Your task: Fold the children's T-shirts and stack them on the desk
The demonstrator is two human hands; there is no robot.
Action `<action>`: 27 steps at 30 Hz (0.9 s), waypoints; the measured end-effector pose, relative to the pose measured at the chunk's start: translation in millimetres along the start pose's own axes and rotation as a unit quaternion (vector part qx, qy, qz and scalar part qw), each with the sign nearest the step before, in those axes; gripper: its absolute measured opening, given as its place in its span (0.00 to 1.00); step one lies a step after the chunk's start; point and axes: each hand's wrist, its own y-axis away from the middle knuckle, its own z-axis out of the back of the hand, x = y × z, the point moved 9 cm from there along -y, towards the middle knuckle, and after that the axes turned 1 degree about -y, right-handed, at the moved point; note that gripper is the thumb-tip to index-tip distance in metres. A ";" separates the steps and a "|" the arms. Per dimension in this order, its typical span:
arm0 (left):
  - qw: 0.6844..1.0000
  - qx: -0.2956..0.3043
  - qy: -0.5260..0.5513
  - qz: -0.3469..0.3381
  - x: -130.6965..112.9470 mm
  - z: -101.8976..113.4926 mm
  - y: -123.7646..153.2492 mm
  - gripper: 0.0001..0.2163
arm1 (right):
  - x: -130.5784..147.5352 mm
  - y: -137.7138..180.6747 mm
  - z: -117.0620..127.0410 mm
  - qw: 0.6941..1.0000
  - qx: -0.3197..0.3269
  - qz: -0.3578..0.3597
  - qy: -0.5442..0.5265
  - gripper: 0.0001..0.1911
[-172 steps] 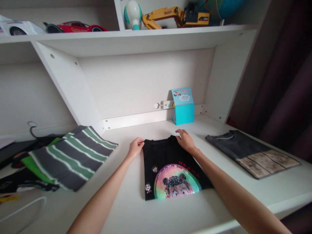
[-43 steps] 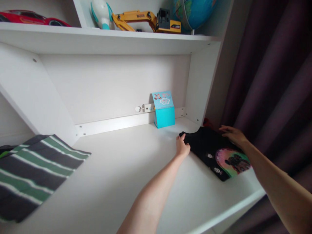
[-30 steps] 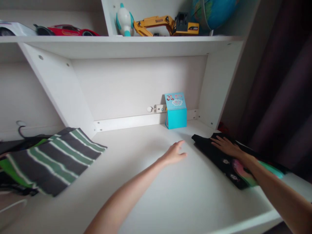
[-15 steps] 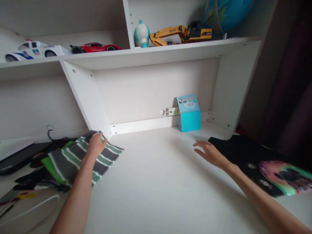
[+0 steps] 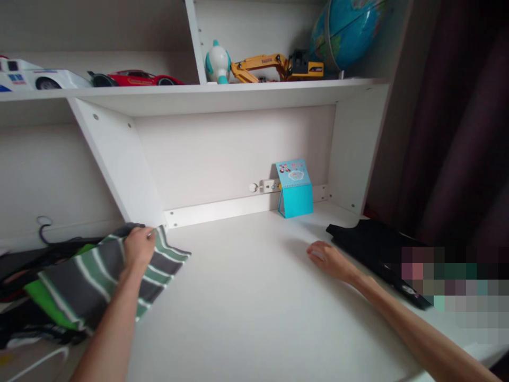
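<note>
My left hand (image 5: 139, 246) is closed on the upper edge of a grey, green and white striped garment (image 5: 105, 260). The garment lies over a pile of clothes at the left, its right corner spread on the white desk (image 5: 238, 297). Bright green cloth (image 5: 47, 305) shows beneath it. Over the right side of the desk, my right hand (image 5: 330, 260) has its fingers curled in, with nothing seen in them. Just beyond that hand lies a black shirt (image 5: 369, 246); its printed part is blurred out by blocks.
A blue desk calendar (image 5: 297, 199) stands at the back near a wall socket (image 5: 270, 185). Behind the pile at left is a dark hanger hook (image 5: 45, 233). The shelf above holds a red toy car (image 5: 133, 78), a toy excavator (image 5: 286, 66) and a globe (image 5: 350, 34).
My left hand has closed on the striped garment. My right hand's fingers have curled in from a spread pose. The view has turned right, so the shelf and calendar appear further left.
</note>
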 end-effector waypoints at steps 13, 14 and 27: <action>0.805 0.201 0.356 -0.430 -299.3 111.4 164.4 0.16 | 163.6 27.7 42.1 0.949 0.075 0.055 -0.301 0.11; 0.788 0.223 0.364 -0.443 -298.9 113.0 165.7 0.17 | 164.0 27.5 45.5 0.943 0.064 0.046 -0.324 0.10; 0.790 0.295 0.428 -0.326 -276.6 85.2 109.9 0.13 | 175.1 63.2 32.8 0.907 0.191 -0.033 -0.375 0.15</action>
